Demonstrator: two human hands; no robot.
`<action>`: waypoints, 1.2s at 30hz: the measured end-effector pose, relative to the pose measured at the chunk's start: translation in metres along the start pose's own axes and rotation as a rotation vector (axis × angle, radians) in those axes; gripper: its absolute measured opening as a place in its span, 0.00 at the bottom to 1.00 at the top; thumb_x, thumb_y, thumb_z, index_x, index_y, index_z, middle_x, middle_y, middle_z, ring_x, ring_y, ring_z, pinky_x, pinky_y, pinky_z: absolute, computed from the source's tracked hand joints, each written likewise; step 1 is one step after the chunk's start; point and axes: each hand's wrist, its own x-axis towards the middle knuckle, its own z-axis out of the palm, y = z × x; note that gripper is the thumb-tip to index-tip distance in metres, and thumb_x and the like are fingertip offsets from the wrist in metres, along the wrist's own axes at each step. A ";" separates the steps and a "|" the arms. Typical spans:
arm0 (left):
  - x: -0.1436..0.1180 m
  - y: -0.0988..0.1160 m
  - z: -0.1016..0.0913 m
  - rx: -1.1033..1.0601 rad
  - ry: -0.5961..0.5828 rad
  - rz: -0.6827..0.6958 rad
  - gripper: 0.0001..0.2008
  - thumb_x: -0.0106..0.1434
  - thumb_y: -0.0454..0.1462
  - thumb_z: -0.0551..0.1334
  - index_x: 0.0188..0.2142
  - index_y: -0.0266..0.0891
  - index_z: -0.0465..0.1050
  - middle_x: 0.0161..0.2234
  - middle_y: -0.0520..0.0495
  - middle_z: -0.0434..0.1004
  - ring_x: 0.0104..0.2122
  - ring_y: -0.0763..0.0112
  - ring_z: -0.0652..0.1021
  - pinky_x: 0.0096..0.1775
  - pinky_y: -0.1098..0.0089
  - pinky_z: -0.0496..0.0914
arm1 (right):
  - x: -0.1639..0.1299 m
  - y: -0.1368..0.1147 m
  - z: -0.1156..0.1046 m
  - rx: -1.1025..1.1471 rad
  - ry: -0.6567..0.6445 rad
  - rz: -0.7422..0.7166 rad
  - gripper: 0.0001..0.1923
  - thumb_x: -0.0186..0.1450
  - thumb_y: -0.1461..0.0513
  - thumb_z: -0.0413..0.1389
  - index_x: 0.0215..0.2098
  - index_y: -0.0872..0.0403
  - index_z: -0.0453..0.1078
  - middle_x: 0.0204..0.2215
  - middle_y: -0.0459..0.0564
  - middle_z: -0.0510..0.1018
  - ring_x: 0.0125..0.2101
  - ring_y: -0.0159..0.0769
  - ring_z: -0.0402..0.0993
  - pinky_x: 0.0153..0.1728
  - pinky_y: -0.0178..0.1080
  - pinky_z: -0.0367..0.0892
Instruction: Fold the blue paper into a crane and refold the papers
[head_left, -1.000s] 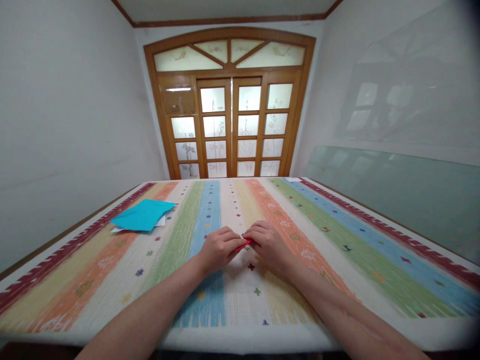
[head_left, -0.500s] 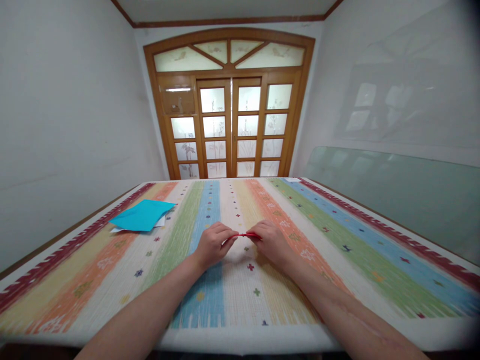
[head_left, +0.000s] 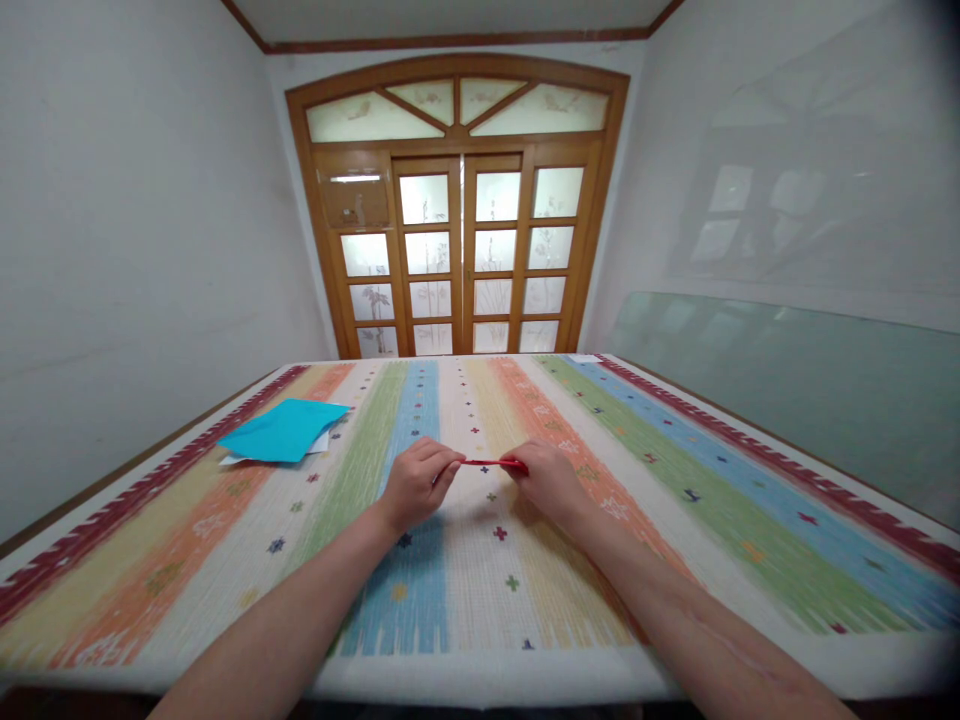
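A thin red strip spans the gap between my two hands, held level just above the tablecloth. It shows almost edge-on, so I cannot tell whether it is folded paper or something else. At its left end, my left hand pinches it between thumb and fingers. My right hand is closed on the other end, where a slightly thicker red part shows beside the fingertips. The fingers hide both ends of the strip.
The table wears a striped tablecloth. On the left lies a bright blue sheet of paper over white sheets. A small white piece lies at the far edge. Wooden doors stand beyond, with walls on both sides.
My hands have moved apart, the left one shifting left. More of the red strip shows between them. The blue and white papers have stayed put.
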 end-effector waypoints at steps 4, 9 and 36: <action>0.000 -0.001 -0.003 0.007 0.021 -0.016 0.10 0.68 0.36 0.57 0.41 0.39 0.77 0.36 0.44 0.80 0.37 0.65 0.76 0.42 0.63 0.70 | 0.000 0.006 0.000 -0.015 -0.006 0.040 0.07 0.62 0.66 0.57 0.33 0.50 0.77 0.30 0.49 0.79 0.34 0.37 0.72 0.37 0.37 0.62; 0.001 -0.003 -0.004 -0.018 0.058 -0.075 0.11 0.69 0.37 0.55 0.41 0.39 0.77 0.36 0.43 0.79 0.38 0.65 0.76 0.43 0.63 0.69 | 0.001 0.018 0.002 0.048 0.002 0.131 0.05 0.63 0.63 0.57 0.32 0.50 0.77 0.29 0.50 0.80 0.32 0.37 0.73 0.34 0.37 0.62; -0.003 -0.048 0.015 -0.522 0.207 -0.915 0.22 0.63 0.51 0.55 0.30 0.34 0.74 0.24 0.46 0.73 0.21 0.73 0.71 0.22 0.73 0.65 | 0.011 0.039 0.016 1.081 0.258 0.572 0.21 0.56 0.54 0.64 0.45 0.54 0.72 0.28 0.47 0.77 0.28 0.35 0.75 0.34 0.41 0.76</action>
